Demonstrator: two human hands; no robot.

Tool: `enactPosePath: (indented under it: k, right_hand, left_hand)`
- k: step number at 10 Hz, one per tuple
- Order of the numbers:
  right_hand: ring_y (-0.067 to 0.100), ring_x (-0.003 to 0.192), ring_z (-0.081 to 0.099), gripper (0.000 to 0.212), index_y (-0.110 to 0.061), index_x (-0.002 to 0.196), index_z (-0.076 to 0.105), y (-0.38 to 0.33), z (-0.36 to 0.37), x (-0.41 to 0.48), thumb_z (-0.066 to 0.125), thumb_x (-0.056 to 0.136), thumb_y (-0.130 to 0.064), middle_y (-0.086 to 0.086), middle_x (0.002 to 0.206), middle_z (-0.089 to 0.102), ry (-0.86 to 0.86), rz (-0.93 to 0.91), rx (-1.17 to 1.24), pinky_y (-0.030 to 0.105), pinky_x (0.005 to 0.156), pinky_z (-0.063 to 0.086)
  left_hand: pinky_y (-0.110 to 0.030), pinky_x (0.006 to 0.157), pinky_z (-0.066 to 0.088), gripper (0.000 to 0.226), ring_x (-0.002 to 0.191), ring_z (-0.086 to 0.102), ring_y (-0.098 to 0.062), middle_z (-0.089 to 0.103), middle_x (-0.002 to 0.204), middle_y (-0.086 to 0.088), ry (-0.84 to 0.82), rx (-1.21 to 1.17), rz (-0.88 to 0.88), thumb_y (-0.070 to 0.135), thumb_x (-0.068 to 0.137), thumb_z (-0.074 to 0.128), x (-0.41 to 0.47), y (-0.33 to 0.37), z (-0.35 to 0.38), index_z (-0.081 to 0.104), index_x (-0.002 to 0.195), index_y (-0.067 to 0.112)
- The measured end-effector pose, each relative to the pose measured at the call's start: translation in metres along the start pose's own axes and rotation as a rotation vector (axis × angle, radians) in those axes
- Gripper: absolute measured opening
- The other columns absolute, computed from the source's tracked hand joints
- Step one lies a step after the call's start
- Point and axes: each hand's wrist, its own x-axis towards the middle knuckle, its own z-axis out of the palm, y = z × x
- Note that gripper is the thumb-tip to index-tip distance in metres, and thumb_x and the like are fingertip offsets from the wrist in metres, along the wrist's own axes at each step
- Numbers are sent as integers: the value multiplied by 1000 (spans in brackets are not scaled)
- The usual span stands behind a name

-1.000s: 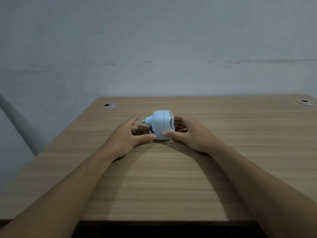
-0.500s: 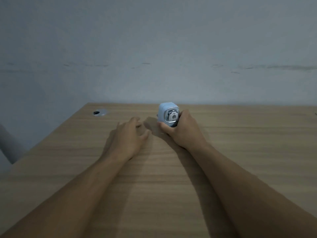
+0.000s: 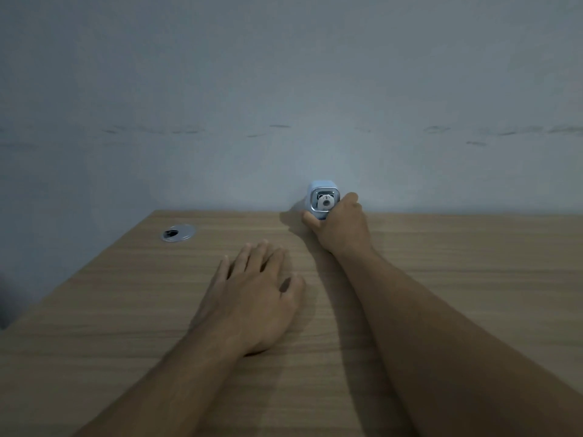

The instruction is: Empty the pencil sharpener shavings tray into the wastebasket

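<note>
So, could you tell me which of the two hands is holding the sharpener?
The right hand, fingers wrapped around the blue pencil sharpener; the left hand lies flat and empty.

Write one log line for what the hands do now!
right hand: grips sharpener, far table edge | left hand: flat, empty

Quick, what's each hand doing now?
Left hand: open, flat on the desk, holding nothing.
Right hand: closed around the blue pencil sharpener.
</note>
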Motion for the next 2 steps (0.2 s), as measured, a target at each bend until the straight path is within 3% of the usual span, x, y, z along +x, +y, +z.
enactPosePath:
  k: [2]
  right_hand:
    - [41,129,60,89,0,131,48,2,-5,-12,88,80,-61,20,134,60,-57,-48,-122,45,105,47]
  left_hand:
    - [-46,136,-3,73,169,-6,-13,-2,184,11,-4,-16,-2,65,107,20,0,-3,0,9,173,36]
